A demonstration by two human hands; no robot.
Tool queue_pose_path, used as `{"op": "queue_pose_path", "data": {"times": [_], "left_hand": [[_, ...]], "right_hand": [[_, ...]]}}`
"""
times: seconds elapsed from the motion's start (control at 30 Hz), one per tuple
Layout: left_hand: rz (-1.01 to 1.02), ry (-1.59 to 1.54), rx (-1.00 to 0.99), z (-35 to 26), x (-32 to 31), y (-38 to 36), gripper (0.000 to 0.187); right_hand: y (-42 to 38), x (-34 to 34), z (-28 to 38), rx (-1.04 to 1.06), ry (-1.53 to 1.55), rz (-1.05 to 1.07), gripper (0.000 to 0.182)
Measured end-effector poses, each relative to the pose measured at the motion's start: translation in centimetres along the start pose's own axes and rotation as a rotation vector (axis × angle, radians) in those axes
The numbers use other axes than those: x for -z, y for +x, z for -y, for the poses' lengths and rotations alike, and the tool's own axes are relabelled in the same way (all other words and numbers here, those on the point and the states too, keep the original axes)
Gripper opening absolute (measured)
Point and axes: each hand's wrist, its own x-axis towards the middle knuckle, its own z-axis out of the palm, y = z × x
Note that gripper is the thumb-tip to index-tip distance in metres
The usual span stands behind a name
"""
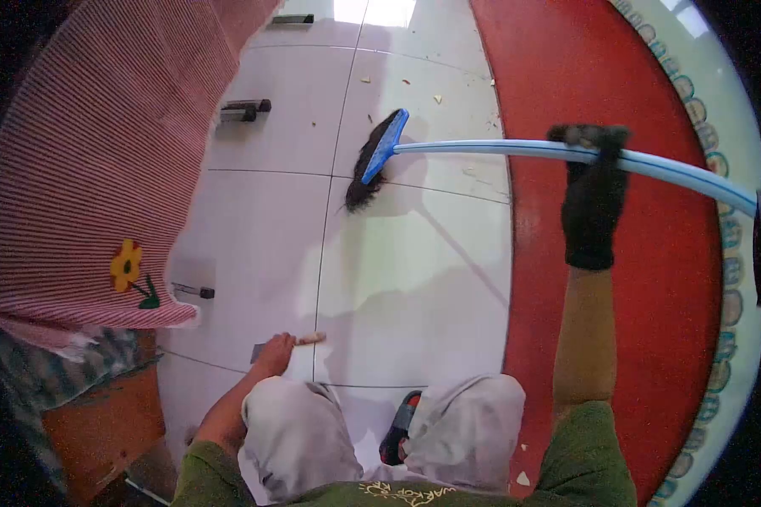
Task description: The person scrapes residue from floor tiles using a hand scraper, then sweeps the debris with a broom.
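Observation:
My right hand (594,194), in a black glove, is closed around the light-blue handle of a broom (499,148). The handle runs across the view from the right edge to a blue head with dark bristles, which rests on the white tiles. My left hand (275,355), bare, is low over the floor beside my left knee, its fingers wrapped round a scraper (311,338). The scraper's wooden end sticks out to the right and a flat grey part shows on the left; the fingers hide its middle.
Small pale scraps (438,100) lie on the tiled floor (414,279) near the broom. A red wall strip (537,313) runs along the right. On the left hangs a striped pink cloth (135,127), with dark furniture feet (243,110) below and a brown wooden panel (110,422) nearby.

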Motion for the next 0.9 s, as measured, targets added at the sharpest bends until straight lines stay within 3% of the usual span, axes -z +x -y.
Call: {"op": "queue_pose_path", "data": {"times": [0.03, 0.07, 0.1, 0.17, 0.23, 0.3, 0.37, 0.43, 0.47, 0.5, 0.57, 0.63, 0.7, 0.77, 0.83, 0.87, 0.9], "left_hand": [[-0.036, -0.062, 0.164, -0.8, 3.1, -0.3, 0.019], [-0.031, -0.064, 0.171, -1.7, 5.9, -0.5, 0.019], [-0.210, -0.168, 0.241, -2.7, 8.9, -0.6, 0.018], [-0.485, -0.332, 0.334, -5.2, 15.1, -1.2, 0.016], [-0.656, -0.471, 0.356, -8.0, 21.6, -2.2, 0.017], [-0.683, -0.571, 0.380, -11.8, 27.8, -4.4, 0.018], [-0.728, -0.688, 0.376, -15.6, 33.6, -6.9, 0.020], [-0.757, -0.868, 0.316, -18.5, 37.1, -10.0, 0.021], [-0.772, -1.007, 0.336, -21.2, 39.8, -11.9, 0.023], [-0.784, -1.239, 0.233, -23.5, 42.2, -13.6, 0.025], [-0.680, -1.235, 0.324, -27.6, 47.2, -17.5, 0.025], [-0.608, -1.359, 0.125, -28.7, 50.4, -20.1, 0.023], [-0.502, -1.343, 0.147, -31.0, 54.9, -22.1, 0.020], [-0.413, -1.325, 0.177, -33.6, 59.9, -23.2, 0.018], [-0.489, -0.878, 0.236, -35.6, 63.8, -23.0, 0.017], [-0.540, -0.962, 0.108, -35.6, 64.6, -22.2, 0.018], [-0.412, -1.030, 0.000, -35.8, 66.1, -21.3, 0.017]], "right_hand": [[1.0, -0.2, 0.1, -0.027, -0.205, 0.036, 0.031], [2.0, 0.1, 0.8, -0.193, -0.299, 0.129, 0.031], [3.1, 0.0, 1.8, -0.358, -0.393, 0.223, 0.033], [5.1, -0.7, 4.7, -0.785, -0.125, 0.242, 0.024], [6.3, -0.1, 5.4, -0.847, -0.015, 0.374, 0.028], [6.9, -0.2, 7.0, -1.049, 0.356, 0.343, 0.031], [6.4, -0.8, 8.3, -1.272, 0.853, 0.095, 0.032], [6.4, -2.0, 10.6, -1.331, 1.219, -0.130, 0.030], [6.3, -2.7, 10.5, -1.294, 1.245, -0.134, 0.030], [5.6, -3.3, 9.9, -1.248, 1.300, -0.106, 0.023], [3.1, -4.0, 10.2, -1.151, 1.401, -0.101, 0.011], [0.9, -7.3, 13.3, -0.828, 1.272, -0.045, 0.007], [1.2, -11.3, 22.0, -1.021, 1.047, -0.461, 0.004], [0.9, -12.6, 25.3, -1.264, 1.395, -0.650, 0.007], [-0.6, -14.2, 28.6, -1.172, 1.366, -0.783, 0.013], [-1.2, -14.4, 29.7, -1.187, 1.305, -0.882, 0.013], [-0.9, -14.3, 31.2, -1.205, 1.237, -0.976, 0.014]]}}
